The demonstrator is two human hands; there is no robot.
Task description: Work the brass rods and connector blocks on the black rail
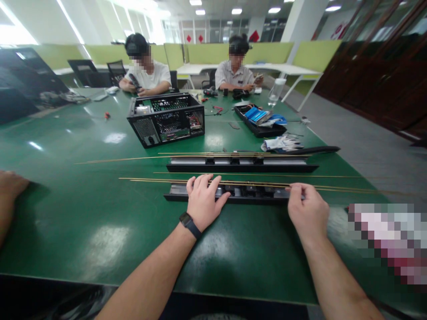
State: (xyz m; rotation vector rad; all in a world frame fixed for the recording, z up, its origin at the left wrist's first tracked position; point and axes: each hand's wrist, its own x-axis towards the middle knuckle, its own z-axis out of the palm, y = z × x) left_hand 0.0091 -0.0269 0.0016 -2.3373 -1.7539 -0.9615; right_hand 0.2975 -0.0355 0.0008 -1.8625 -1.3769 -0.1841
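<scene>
My left hand (204, 200), with a dark watch on its wrist, lies with fingers spread across the near black rail (180, 197) and the thin brass-coloured rods over it. My right hand (307, 208) is closed in a pinch at the rail's right end, on a long brass-coloured rod (256, 183). Exactly how many rods sit in the pinch is hidden by the fingers. Dark blocks sit inside the rail's channel between my hands. Just beyond lies a single thin rod (187, 173), then a second black rail (240, 168) with more rods along its top.
An open black computer case (167, 124) stands beyond the rails. Right of it are a black tray (267, 131) with blue parts, white gloves (283, 143) and a clear bottle (276, 93). Two people sit across the green table (83, 200); another person's hand (11, 184) rests at left.
</scene>
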